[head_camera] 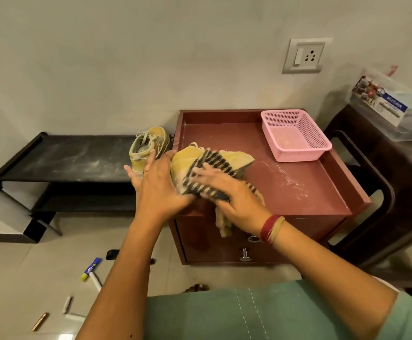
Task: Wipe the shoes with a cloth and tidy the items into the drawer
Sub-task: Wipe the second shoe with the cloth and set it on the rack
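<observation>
left hand (158,182): grasping the heel end of the yellow shoe (237,157), fingers spread behind it and thumb tucked underneath

right hand (229,192): not clenched, fingers spread flat and pressing the striped cloth (212,165) onto the shoe; bit blurry from where I'm watching

where the shoe is: over the front-left corner of the maroon drawer cabinet (298,192), tilted, toe pointing toward the middle of the top

cloth edge: its loose tail hangs past the cabinet's front edge, down in front of the upper of the 2 drawer knobs (245,255)

cabinet rim: raised lip along the back and both sides

open room on top: bare maroon patch with white dusty streaks between the shoe and the pink basket (298,155), which sits in the back-right corner, apart from the shoe

second shoe (148,148): at the right end of the black shoe rack (65,158), just beside the cabinet's left side

right side: dark plastic stool (371,192) close to the cabinet

floor: glue stick (91,269) and pen (40,321) scattered left of my arms
</observation>
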{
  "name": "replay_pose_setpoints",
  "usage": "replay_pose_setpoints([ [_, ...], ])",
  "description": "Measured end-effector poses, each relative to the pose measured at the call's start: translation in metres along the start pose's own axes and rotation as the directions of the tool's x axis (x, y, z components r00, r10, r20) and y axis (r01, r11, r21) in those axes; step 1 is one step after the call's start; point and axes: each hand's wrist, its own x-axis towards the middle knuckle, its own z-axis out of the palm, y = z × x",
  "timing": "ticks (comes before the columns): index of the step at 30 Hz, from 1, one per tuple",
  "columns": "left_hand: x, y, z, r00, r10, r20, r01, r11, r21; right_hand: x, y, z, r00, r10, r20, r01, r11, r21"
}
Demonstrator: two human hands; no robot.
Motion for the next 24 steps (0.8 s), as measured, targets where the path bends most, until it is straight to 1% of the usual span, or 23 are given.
replay_pose_setpoints([
  [1, 0.000, 0.000, 0.000, 1.000, -0.001, 0.005, 0.001, 1.000, -0.002, 0.000, 0.000, 0.000, 0.999, -0.040, 0.028, 0.040, 0.999, 0.010],
  [2, 0.000, 0.000, 0.000, 1.000, -0.004, 0.002, 0.004, 1.000, -0.006, 0.003, 0.004, -0.002, 1.000, -0.015, 0.011, 0.015, 0.999, 0.030],
  [4, 0.001, 0.001, -0.002, 1.000, -0.018, -0.009, 0.018, 1.000, -0.014, 0.011, 0.011, -0.009, 0.987, 0.119, -0.110, -0.110, 0.990, 0.086],
  [5, 0.001, 0.002, -0.003, 1.000, -0.025, -0.008, 0.025, 1.000, -0.016, 0.012, 0.011, -0.009, 0.979, 0.152, -0.138, -0.142, 0.987, 0.080],
  [6, 0.001, 0.001, -0.004, 1.000, -0.023, -0.003, 0.023, 1.000, -0.017, 0.011, 0.010, -0.006, 0.981, 0.137, -0.135, -0.130, 0.989, 0.065],
  [8, 0.000, -0.003, -0.003, 1.000, -0.009, 0.003, 0.009, 1.000, -0.020, 0.006, 0.007, 0.002, 0.999, 0.029, -0.036, -0.027, 0.998, 0.049],
  [9, 0.000, -0.004, -0.003, 1.000, -0.009, 0.006, 0.009, 1.000, -0.018, 0.004, 0.007, 0.003, 1.000, 0.002, -0.006, -0.001, 0.999, 0.053],
  [10, 0.000, -0.005, -0.004, 1.000, -0.015, 0.009, 0.015, 1.000, -0.017, 0.007, 0.011, 0.001, 0.999, 0.029, -0.025, -0.027, 0.998, 0.064],
  [12, 0.001, -0.005, -0.005, 0.999, -0.039, 0.017, 0.040, 0.999, -0.014, 0.014, 0.018, -0.006, 0.979, 0.158, -0.130, -0.148, 0.985, 0.083],
  [13, 0.001, -0.005, -0.005, 0.999, -0.048, 0.022, 0.048, 0.999, -0.010, 0.015, 0.018, -0.006, 0.969, 0.202, -0.144, -0.193, 0.978, 0.075],
  [14, 0.001, -0.006, -0.006, 0.999, -0.046, 0.025, 0.046, 0.999, -0.008, 0.014, 0.016, -0.004, 0.972, 0.194, -0.135, -0.186, 0.980, 0.072],
  [17, 0.001, -0.011, -0.006, 0.999, -0.031, 0.032, 0.031, 1.000, 0.002, 0.006, 0.006, 0.004, 0.995, 0.088, -0.045, -0.083, 0.991, 0.104],
  [18, 0.001, -0.012, -0.006, 0.999, -0.033, 0.033, 0.033, 0.999, 0.006, 0.007, 0.008, 0.003, 0.995, 0.091, -0.044, -0.087, 0.992, 0.091],
  [21, 0.001, -0.011, -0.006, 0.998, -0.057, 0.034, 0.057, 0.998, 0.004, 0.012, 0.014, -0.004, 0.960, 0.233, -0.157, -0.238, 0.971, -0.018],
  [22, 0.001, -0.012, -0.006, 0.998, -0.057, 0.034, 0.057, 0.998, 0.002, 0.012, 0.011, -0.003, 0.959, 0.232, -0.164, -0.238, 0.971, -0.016],
  [24, 0.000, -0.014, -0.006, 0.998, -0.043, 0.040, 0.044, 0.999, -0.005, 0.008, 0.002, 0.005, 0.985, 0.141, -0.096, -0.138, 0.990, 0.032],
])
